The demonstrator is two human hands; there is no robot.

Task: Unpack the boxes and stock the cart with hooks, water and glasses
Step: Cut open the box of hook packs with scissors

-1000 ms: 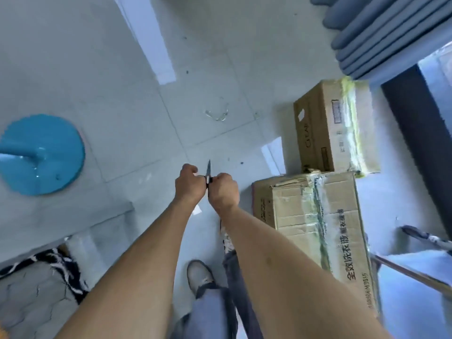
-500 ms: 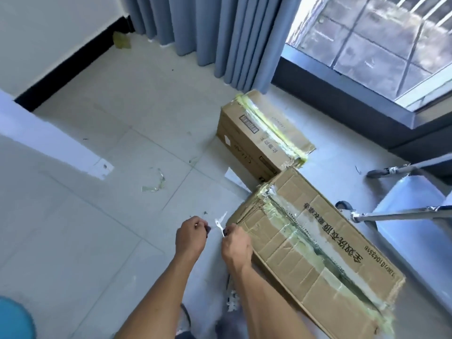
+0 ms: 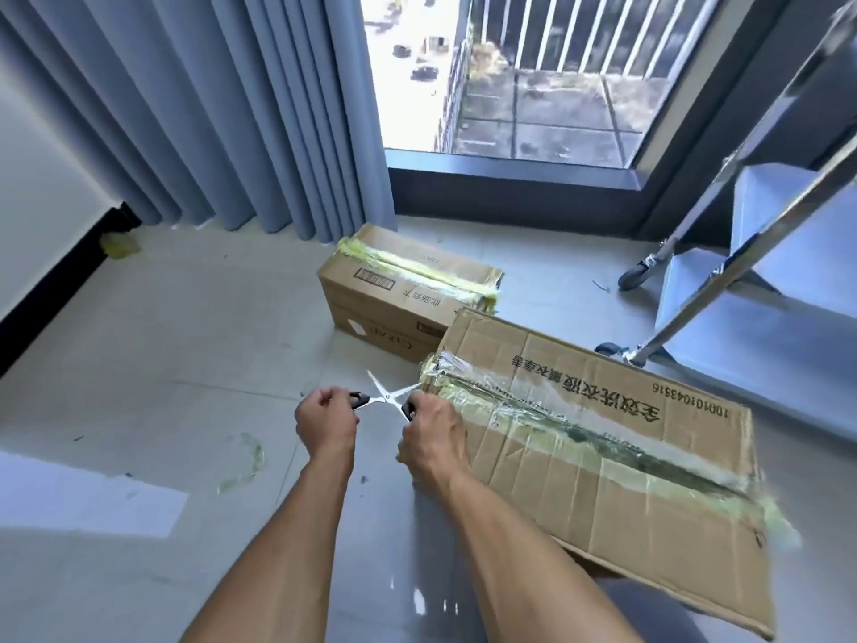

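Tiled floor (image 3: 176, 327) by a curtained window. Left hand (image 3: 324, 422) and right hand (image 3: 429, 433) each grip one handle of spread scissors (image 3: 385, 397), blades just beyond the fingers at the near box (image 3: 603, 457) tape. Far box (image 3: 403, 290) also sealed; cart (image 3: 760, 280) unstocked.

Two boxes on the floor: the near box (image 3: 603, 452) lies before the far box (image 3: 399, 294), with the cart (image 3: 765, 290) to their right.

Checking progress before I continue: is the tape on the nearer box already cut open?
No, the tape on the nearer box looks unbroken, flaps closed, scissors at its end.
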